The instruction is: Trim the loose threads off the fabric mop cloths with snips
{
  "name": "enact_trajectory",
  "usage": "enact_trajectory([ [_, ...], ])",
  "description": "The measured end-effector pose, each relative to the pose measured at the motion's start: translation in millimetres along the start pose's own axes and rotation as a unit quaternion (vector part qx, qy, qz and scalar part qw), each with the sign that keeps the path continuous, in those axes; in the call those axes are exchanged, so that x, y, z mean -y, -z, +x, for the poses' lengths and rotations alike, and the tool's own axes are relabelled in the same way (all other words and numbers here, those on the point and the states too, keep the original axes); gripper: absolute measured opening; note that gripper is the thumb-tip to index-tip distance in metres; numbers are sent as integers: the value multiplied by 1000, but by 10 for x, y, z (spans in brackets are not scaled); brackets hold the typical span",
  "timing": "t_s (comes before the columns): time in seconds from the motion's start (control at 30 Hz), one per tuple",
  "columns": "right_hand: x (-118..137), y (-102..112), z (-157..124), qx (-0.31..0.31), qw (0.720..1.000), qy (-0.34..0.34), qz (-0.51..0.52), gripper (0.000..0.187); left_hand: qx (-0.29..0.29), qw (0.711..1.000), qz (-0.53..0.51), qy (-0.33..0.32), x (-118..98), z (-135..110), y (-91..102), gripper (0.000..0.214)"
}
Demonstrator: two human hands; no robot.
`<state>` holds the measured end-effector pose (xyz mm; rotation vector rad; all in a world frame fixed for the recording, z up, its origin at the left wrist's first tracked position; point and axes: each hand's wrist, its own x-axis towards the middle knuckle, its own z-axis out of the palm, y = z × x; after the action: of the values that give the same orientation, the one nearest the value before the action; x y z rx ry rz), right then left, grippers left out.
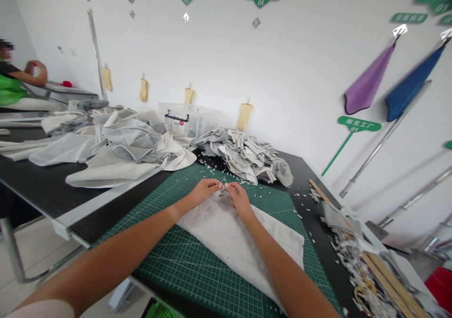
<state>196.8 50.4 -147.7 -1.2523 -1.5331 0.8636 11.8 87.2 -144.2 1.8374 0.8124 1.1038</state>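
A light grey piece of cloth (226, 233) lies across the green cutting mat (169, 252), partly under my right forearm. At its far edge, my left hand (207, 189) and my right hand (238, 196) pinch a small gathered bit of the cloth between thumbs and fingers. The fingertips of both hands nearly meet there. Exactly how the fabric is folded between them is too small to make out. Just beyond my hands sits a heap of grey and white cloth pieces (247, 151), with small white scraps scattered before it.
A larger pile of cloths (130, 144) covers the table to the left, near a clear plastic box (176, 123). Along the right edge lie wooden strips (391, 285), white shreds and yellow-handled scissors (365, 297). A person in green (12, 90) is at the far left.
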Motion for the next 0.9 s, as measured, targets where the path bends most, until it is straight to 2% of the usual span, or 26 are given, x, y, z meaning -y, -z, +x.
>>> enact_trajectory([
  [0.1,-38,5,47,-2,1000,6,-4,42,5,1000,-1,-10,-16,-1,-5,33],
  [0.3,-51,16,44,42,999,13,14,38,5,1000,5,-10,-22,-13,-14,33],
  [0.53,-28,48,54,-15,999,-19,41,35,3,996,87,-18,47,-28,6,34],
  [0.73,8,51,66,-28,993,-25,116,34,23,973,229,-26,137,-41,103,30],
  [0.9,207,219,153,-43,982,-17,181,33,13,974,227,1,114,-19,225,23],
])
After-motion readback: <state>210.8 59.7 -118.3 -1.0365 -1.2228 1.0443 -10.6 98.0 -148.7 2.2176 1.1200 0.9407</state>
